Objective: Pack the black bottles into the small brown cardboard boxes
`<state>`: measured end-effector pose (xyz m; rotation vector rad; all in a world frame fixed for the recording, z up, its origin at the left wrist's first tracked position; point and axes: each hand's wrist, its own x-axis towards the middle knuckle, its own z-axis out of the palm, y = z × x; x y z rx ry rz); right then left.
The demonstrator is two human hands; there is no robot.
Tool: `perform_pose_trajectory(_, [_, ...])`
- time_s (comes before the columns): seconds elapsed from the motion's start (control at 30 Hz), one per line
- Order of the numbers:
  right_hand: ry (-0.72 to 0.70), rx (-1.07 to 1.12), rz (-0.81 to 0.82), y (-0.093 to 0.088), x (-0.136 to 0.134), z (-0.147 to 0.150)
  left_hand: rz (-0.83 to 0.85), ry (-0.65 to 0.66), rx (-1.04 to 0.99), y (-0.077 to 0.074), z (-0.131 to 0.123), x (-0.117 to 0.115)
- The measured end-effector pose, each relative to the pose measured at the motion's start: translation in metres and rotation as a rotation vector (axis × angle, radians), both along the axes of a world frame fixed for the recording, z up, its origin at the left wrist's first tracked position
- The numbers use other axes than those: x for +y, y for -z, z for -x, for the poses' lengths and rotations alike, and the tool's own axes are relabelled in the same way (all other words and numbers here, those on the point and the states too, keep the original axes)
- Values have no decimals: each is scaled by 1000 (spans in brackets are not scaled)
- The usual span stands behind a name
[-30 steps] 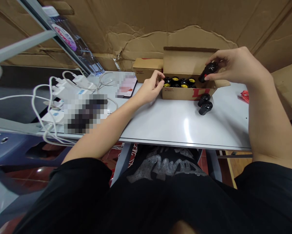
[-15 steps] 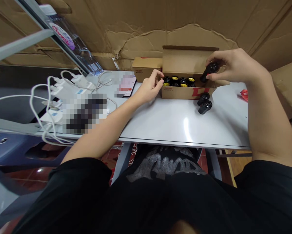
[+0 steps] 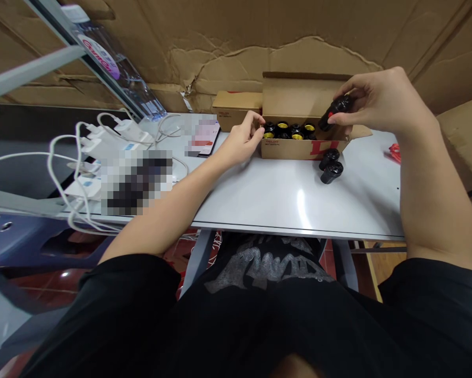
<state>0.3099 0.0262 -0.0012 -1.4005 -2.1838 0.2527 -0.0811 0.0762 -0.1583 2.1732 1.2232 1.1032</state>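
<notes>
Wearing blk tee [image 3: 259, 325] w/ lg silvery-gry print [image 3: 265, 266] on frt & plain short slvs [image 3: 131, 286].

you hold one glossy black cylindrical fitting [image 3: 341, 103], red mark on its side, tilted at the right end of the open carton [image 3: 286, 150]; lid [image 3: 294, 97] raised behind. inside: clustered black fittings [image 3: 296, 128], some showing yellow ringed ends. two loose fittings [image 3: 332, 172] near its front right corner.

The bottle [image 3: 135, 89] carries an oval label [image 3: 99, 56] with pink lettering that looks like "Ganten". Small red print on the open box [image 3: 286, 150] seems to read "DELIXI". Print on the second box [image 3: 239, 122] and silvery lettering on the black shirt [image 3: 261, 265] cannot be made out.
</notes>
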Motion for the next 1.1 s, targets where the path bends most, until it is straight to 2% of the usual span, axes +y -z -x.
perform_pose_trajectory(0.17, [-13,-31,54,-1,3,-1,9,-2,0,-1,0,0])
perform_pose_trajectory(0.47, [-19,-177,1,2,11,-7,7,5,-20,2,1,2])
perform_pose_trajectory(0.6, [-71,-159,9,0,10,-4,9,-1,-6,0,0,1])
perform_pose_trajectory(0.8, [15,-42,41,-2,1,2,9,2,-9,-5,-1,-2])
perform_pose_trajectory(0.93, [17,3,72,-3,-4,6,6,-8,-3,-5,-2,-3])
perform_pose_trajectory(1.1, [23,-21,66,1,6,-2,15,-18,7,-3,-1,-2])
